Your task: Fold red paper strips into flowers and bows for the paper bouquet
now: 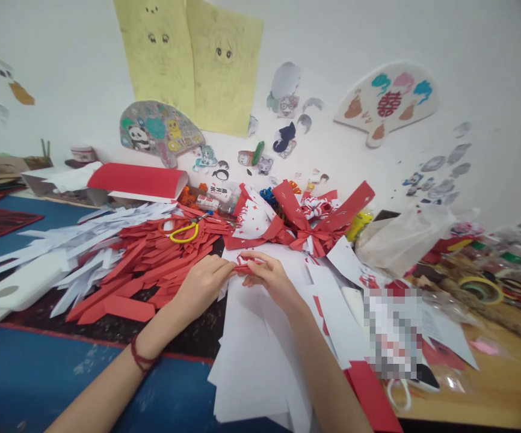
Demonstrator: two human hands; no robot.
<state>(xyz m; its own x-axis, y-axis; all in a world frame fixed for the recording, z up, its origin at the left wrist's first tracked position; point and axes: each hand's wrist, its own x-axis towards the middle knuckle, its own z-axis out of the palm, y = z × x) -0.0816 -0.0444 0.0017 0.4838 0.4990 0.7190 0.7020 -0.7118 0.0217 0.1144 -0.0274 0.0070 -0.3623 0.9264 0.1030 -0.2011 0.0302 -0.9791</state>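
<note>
A small piece of folded red paper is pinched between my two hands, above a stack of white paper sheets. My left hand, with a dark red cord bracelet at its wrist, grips the left end, fingers curled together. On the right end, my right hand closes thumb and fingers; a bit of white-and-red pattern shows between them. Left of my hands lies a heap of folded red paper strips. Yellow-handled scissors rest on that heap. Just behind my hands stand red-and-white paper bouquets.
White paper strips spread at the left beside a white power strip with a cord. A red paper roll lies along the wall. To the right are a plastic bag, a tape roll and red paper.
</note>
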